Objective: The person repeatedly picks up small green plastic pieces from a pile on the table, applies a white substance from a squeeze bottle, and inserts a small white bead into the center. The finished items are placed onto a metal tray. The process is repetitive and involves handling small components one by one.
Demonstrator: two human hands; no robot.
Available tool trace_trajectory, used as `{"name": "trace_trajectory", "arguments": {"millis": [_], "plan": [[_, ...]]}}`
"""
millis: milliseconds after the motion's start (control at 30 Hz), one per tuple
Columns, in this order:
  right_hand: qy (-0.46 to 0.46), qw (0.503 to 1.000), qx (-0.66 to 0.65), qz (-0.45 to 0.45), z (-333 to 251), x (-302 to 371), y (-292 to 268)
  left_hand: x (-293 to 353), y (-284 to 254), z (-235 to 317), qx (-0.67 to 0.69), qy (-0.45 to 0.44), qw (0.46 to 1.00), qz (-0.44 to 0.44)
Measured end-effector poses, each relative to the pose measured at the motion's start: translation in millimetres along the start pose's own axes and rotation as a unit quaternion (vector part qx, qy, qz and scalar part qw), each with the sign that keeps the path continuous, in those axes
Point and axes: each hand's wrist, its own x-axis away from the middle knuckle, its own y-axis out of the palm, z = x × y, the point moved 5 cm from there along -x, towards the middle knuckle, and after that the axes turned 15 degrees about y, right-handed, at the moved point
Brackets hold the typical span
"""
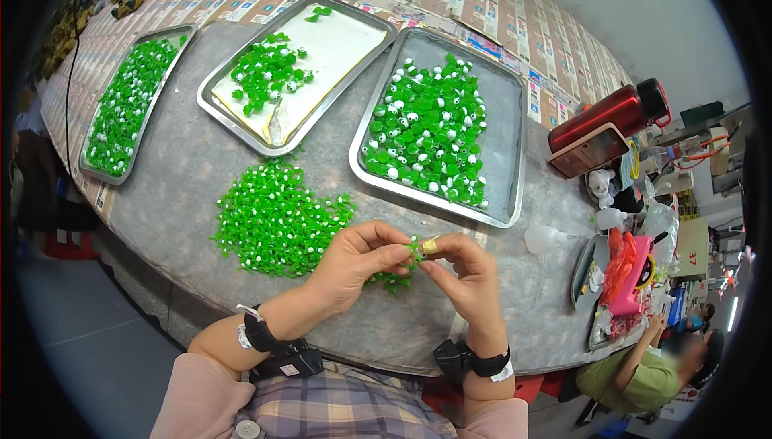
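My left hand (351,264) and my right hand (465,274) meet at the near edge of a loose pile of small green plastic pieces with white spots (273,218). Pinched between both hands' thumbs and fingertips is a small green plastic piece (416,251), its details mostly hidden by the fingers. A yellowish wrap covers a fingertip of the right hand. Beyond the hands, a metal tray (519,157) holds green pieces fitted with white, dark-spotted balls. Left of it, a second tray (211,85) carries similar green pieces on a white sheet.
A third, narrow tray (165,85) full of green and white pieces stands far left. On the right are a red thermos (599,120), a phone (591,152) leaning on it, a white squeeze bottle (543,238) and a pink device (633,282). Another person in green (631,379) sits at lower right.
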Motion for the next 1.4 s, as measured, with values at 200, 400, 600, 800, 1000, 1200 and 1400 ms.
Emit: {"name": "trace_trajectory", "arguments": {"millis": [200,400,600,800,1000,1200,1400], "plan": [[0.016,1.0,0.003,-0.027,0,2,0,0,-2,0,-0.013,0.009,1.0,0.002],[0.045,0.996,-0.077,-0.029,1,3,1,0,-1,-2,0.006,0.005,1.0,0.005],[0.042,0.993,-0.107,0.002,2,4,2,0,2,-1,0.013,0.008,1.0,0.011],[0.058,0.99,-0.128,-0.031,4,1,2,1,0,0,0.0,0.004,1.0,0.001],[0.051,0.991,-0.115,-0.032,0,3,2,2,3,-2,-0.008,-0.022,0.999,-0.026],[0.096,0.977,-0.187,-0.035,5,1,1,3,4,-1,0.016,-0.022,0.999,-0.026],[0.158,0.948,-0.267,-0.07,15,-4,5,2,4,3,0.049,0.007,0.999,-0.01]]}}
